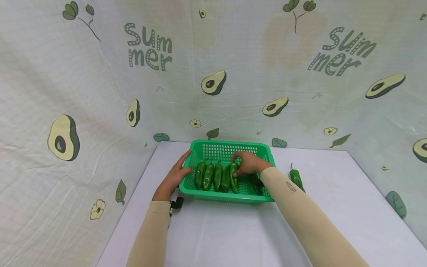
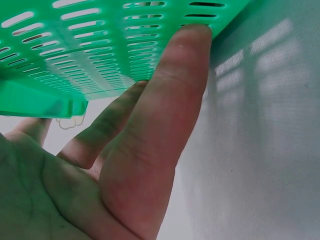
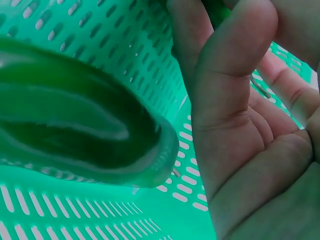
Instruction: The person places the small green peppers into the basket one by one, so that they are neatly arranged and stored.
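Observation:
A green plastic basket (image 1: pixel 218 197) with slotted walls stands on the white table. Several long green chili peppers (image 1: pixel 209 177) lie side by side in its left half, stems toward the back. My right hand (image 1: pixel 248 163) reaches inside and pinches one green chili pepper (image 1: pixel 234 182) at the right end of that row. Close to the right wrist camera, another green chili pepper (image 3: pixel 75 120) lies in the basket, partly hidden by my wrist in the head view. My left hand (image 1: pixel 175 177) rests against the basket's left side, fingers extended; its straight thumb (image 2: pixel 170 95) touches the slotted wall.
One more green chili pepper (image 1: pixel 295 178) lies on the table (image 1: pixel 333 193) right of the basket, partly covered by my right sleeve (image 1: pixel 300 207). Cloth curtains (image 1: pixel 240 122) printed with avocados enclose the table at the back and both sides.

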### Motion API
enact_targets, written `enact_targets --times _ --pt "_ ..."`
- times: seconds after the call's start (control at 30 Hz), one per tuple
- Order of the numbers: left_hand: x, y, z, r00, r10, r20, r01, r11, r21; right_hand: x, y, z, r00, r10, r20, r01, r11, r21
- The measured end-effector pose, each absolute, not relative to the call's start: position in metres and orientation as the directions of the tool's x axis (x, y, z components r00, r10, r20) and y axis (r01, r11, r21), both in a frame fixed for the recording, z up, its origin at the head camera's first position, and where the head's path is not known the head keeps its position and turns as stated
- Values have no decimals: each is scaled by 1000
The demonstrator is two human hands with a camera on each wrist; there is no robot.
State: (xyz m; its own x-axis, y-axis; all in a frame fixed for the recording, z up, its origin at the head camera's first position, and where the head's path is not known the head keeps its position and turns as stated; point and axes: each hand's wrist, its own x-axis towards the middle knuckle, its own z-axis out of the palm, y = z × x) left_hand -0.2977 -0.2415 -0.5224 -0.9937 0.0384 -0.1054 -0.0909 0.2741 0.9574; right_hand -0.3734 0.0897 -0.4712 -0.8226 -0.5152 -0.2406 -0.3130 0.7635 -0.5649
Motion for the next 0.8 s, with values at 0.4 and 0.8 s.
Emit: enact_targets --times 0.4,0.8 --pt "-299 -242 -524 -994 44 -105 -89 271 959 -372 90 -476 -830 -491 -266 -235 740 -631" --pt "-299 -241 -523 -994 49 -98 -81 275 958 -369 90 -475 -835 -464 -294 -210 764 -610"
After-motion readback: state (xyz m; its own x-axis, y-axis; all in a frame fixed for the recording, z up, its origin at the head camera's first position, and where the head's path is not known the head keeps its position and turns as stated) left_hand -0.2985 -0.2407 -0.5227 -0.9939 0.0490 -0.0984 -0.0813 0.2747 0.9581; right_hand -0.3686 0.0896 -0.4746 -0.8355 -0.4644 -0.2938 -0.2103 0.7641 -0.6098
